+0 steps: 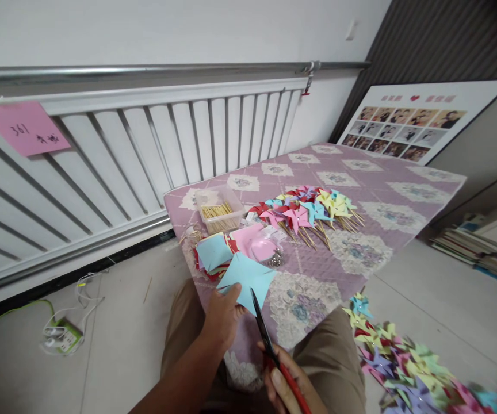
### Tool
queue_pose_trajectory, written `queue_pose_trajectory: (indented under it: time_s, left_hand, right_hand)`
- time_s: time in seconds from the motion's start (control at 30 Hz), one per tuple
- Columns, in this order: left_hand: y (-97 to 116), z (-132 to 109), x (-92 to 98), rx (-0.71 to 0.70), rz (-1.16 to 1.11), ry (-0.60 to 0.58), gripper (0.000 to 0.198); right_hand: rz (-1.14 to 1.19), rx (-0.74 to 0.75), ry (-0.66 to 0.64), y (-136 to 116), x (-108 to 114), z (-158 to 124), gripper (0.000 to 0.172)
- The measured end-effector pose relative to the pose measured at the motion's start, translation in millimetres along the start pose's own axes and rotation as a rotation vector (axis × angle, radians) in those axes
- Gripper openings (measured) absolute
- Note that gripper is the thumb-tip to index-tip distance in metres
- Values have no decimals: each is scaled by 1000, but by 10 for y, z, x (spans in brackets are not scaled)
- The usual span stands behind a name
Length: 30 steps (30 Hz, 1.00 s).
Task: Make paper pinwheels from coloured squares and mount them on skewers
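Note:
My left hand (225, 315) pinches the lower left edge of a light blue paper square (248, 276) with slits cut in from its corners. Red-handled scissors (266, 336) are in my right hand (289, 382), their dark blades pointing up at the paper's lower right part. Behind the square lies a stack of coloured paper (214, 253) with a blue sheet on top. Beside it are pink paper (247, 237) and a clear bag of small metal pieces (275, 257).
A clear box (220, 210) of wooden sticks and a pile of paper pinwheels (313, 210) stand on the patterned tablecloth (371, 172). More pinwheels (416, 368) lie low at the right. A radiator (231, 129) runs behind; a power strip (67, 336) lies on the floor.

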State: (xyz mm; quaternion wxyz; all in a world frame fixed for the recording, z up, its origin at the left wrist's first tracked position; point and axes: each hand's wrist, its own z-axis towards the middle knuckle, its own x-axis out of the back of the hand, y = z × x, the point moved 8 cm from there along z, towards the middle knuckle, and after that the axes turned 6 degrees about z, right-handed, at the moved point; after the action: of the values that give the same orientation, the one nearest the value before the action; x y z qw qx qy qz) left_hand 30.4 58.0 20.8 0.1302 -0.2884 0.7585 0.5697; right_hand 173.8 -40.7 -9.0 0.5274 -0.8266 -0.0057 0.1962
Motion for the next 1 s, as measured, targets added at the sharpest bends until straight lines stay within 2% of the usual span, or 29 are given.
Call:
queue_pose_trajectory:
  time_s: [0.07,0.2,0.47,0.7,1.0]
  left_hand:
    - [16,-9,-15,13,-7,0,25]
    - [45,-33,-32,30,0,7,27]
    - [12,-31,-40,13,-11,-16,21]
    - [24,-28,-54,18,0,-24,31]
    - [-9,-32,-39,24,-77,-23,31]
  right_hand:
    - [-42,-5,-7,12,-1,6,66]
    - [-129,8,-30,3,3,24,72]
    - [-115,-27,34,-14,43,18,74]
    - [-176,-27,4,5,24,43,81]
    - [-176,-26,-11,22,20,14,82]
